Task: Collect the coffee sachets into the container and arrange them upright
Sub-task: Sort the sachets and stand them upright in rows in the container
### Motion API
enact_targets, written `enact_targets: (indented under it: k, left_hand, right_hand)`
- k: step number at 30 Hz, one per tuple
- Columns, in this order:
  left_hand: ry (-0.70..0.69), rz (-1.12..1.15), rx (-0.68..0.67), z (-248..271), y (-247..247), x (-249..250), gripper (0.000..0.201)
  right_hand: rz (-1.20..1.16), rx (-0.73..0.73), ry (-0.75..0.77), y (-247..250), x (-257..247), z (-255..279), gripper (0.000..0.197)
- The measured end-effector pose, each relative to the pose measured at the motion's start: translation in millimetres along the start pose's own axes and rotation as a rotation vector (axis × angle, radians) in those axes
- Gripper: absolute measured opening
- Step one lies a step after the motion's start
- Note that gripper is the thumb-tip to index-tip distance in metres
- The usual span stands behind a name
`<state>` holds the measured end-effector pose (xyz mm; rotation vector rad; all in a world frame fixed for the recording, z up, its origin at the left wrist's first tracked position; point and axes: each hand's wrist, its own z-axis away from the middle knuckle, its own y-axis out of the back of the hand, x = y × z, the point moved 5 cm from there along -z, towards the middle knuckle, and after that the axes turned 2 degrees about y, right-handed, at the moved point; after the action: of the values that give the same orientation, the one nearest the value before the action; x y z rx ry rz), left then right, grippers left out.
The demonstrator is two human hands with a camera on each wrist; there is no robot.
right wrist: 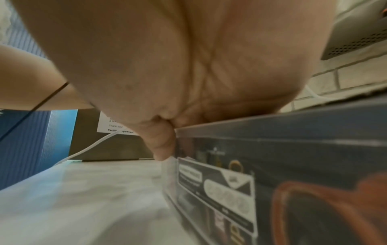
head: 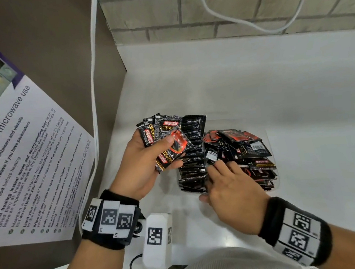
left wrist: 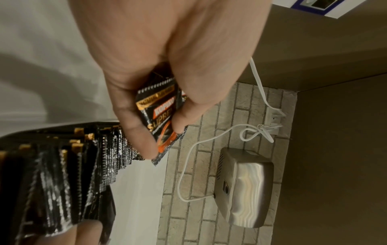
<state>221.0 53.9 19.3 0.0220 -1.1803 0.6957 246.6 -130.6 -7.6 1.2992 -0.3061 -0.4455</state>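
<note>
A clear plastic container [head: 239,123] stands on the white counter. Along its left side a row of black coffee sachets [head: 193,154] stands upright; on the right, loose sachets [head: 245,147] lie in a heap. My left hand [head: 170,152] grips a fanned bunch of Kopiko sachets [head: 165,129] just left of the container, thumb on top. The left wrist view shows this bunch [left wrist: 157,112] pinched above the upright row [left wrist: 73,165]. My right hand [head: 215,179] lies over the container with its fingers straight on the loose heap. Its thumb [right wrist: 163,145] rests against the container's near wall [right wrist: 282,131].
A microwave-use poster [head: 21,161] hangs on the brown wall at left, with a white cable [head: 96,99] beside it. A brick wall [head: 246,6] backs the counter, and a steel hand dryer [left wrist: 245,187] is mounted on it. A white tagged block [head: 157,241] sits near the front edge.
</note>
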Motion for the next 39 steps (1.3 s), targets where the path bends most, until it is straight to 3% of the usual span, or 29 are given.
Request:
enact_targets:
  k: [6, 12, 16, 20, 22, 28, 31, 35, 37, 39]
  left_hand:
    - [0.014, 0.034, 0.001, 2, 3, -3, 0.045]
    - [0.076, 0.167, -0.074, 3, 5, -4, 0.061]
    - [0.061, 0.072, -0.162, 9, -10, -4, 0.059]
    - [0.058, -0.001, -0.203, 12, -25, -8, 0.062]
    - [0.068, -0.018, -0.207, 13, -29, -9, 0.063]
    - [0.136, 0.024, -0.128, 15, -26, -8, 0.031]
    - [0.135, 0.088, -0.083, 14, -18, -6, 0.022]
    - [0.103, 0.115, -0.073, 13, -15, -3, 0.025]
    - [0.085, 0.099, -0.119, 14, -20, -4, 0.032]
    - [0.063, 0.058, -0.186, 15, -26, -6, 0.048]
  right_hand:
    - [-0.021, -0.084, -0.003, 9, 3, 0, 0.070]
    - [-0.423, 0.000, 0.092, 58, 37, 5, 0.019]
    - [-0.901, 0.242, -0.113, 89, 65, -2, 0.023]
    - [-1.133, 0.326, -0.138, 88, 61, -17, 0.038]
    - [-1.175, 0.323, -0.120, 81, 58, -23, 0.049]
    - [-1.065, 0.238, -0.097, 74, 59, -26, 0.068]
    - [-1.002, 0.247, -0.147, 77, 71, -23, 0.064]
    - [-1.271, 0.292, -0.172, 80, 73, -19, 0.053]
    - [-1.441, 0.271, -0.166, 77, 66, -21, 0.047]
    - [-1.464, 0.291, -0.167, 74, 60, -25, 0.043]
